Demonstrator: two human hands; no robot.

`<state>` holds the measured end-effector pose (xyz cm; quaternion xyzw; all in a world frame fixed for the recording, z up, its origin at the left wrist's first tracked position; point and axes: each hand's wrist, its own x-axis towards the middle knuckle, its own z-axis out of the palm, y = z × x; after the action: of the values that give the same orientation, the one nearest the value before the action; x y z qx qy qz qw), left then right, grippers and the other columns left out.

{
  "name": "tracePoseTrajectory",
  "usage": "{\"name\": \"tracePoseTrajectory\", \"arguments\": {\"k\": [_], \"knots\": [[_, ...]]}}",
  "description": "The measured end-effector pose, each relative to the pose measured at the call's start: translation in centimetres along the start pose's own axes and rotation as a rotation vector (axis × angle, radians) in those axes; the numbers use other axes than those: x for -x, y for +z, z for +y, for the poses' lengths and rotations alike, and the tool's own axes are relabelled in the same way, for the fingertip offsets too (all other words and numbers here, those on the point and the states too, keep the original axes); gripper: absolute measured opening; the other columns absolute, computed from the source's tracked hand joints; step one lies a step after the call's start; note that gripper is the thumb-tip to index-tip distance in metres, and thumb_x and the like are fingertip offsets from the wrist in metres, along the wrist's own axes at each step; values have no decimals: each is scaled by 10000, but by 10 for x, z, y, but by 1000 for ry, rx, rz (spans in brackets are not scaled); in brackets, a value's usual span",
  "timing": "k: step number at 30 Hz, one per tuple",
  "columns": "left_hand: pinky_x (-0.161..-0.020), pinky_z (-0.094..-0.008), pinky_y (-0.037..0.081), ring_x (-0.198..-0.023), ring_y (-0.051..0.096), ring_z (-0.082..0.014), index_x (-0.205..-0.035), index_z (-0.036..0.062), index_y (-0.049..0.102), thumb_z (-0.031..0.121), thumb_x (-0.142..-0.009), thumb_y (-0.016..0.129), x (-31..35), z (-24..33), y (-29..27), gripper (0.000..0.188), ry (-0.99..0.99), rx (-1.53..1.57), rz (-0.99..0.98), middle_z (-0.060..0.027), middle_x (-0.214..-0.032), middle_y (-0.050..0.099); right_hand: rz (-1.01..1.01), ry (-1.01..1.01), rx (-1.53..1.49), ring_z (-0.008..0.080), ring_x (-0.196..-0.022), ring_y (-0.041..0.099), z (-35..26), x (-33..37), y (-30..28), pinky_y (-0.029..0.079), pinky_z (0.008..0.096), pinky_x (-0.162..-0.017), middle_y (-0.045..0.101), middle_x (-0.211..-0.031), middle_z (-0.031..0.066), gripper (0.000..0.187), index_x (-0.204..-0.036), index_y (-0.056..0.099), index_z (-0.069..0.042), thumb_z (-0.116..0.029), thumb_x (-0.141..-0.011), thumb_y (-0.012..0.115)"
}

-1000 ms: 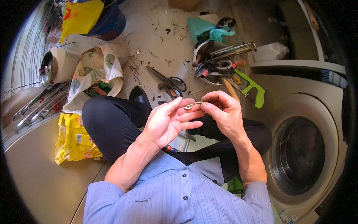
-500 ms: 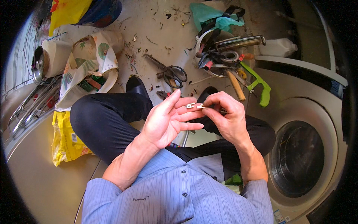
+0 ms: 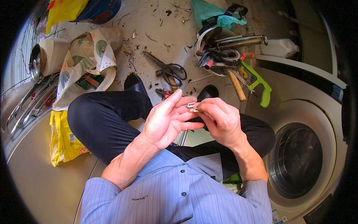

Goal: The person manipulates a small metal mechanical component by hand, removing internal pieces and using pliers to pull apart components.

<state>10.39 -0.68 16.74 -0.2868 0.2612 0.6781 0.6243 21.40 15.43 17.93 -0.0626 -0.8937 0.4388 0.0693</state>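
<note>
My left hand [image 3: 164, 121] is palm up with its fingers stretched out and spread. Across its fingers lies a small silvery metal piece [image 3: 190, 105], too small to name more exactly. My right hand [image 3: 222, 121] is closed in a pinch over those fingertips. Between its thumb and fingers it grips a second small metal piece [image 3: 194, 110], of which only the end shows. Beyond my hands, on the floor, are a pair of black scissors [image 3: 169, 72] and red-handled pliers [image 3: 163, 93], partly behind my left hand.
A white bucket [image 3: 200, 39] of tools stands far right, with a wooden handle [image 3: 236, 85] and a green-handled saw [image 3: 264, 91] sticking out. A round-doored appliance [image 3: 296, 160] is at right. At left are a patterned bag [image 3: 84, 67] and a yellow bag [image 3: 64, 140]. Scraps litter the floor.
My right hand has turned and shifted slightly down and left, bringing its metal piece beside the other one. My left hand has stayed almost still.
</note>
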Motion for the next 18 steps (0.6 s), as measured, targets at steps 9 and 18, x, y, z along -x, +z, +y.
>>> {"name": "tracePoseTrajectory", "arguments": {"k": [9,18], "knots": [[-839,-470,574,-1083,623,-335,-1246,-82,500,374,-1011,476,0,-3,2,513,11,-1,-12,-234,-1209,588,-12,-53,99,253,-708,649,-1,-1,0,527,320,-589,622,-874,82,223,-886,654,-54,43,-700,729],[-856,-476,568,-1058,636,-331,-1238,-75,513,329,-1024,455,2,-1,1,461,-2,-8,-17,-218,-1182,612,-11,-55,69,245,-651,625,-3,-1,0,513,327,-555,591,-819,81,245,-891,659,-47,36,-679,750]]}}
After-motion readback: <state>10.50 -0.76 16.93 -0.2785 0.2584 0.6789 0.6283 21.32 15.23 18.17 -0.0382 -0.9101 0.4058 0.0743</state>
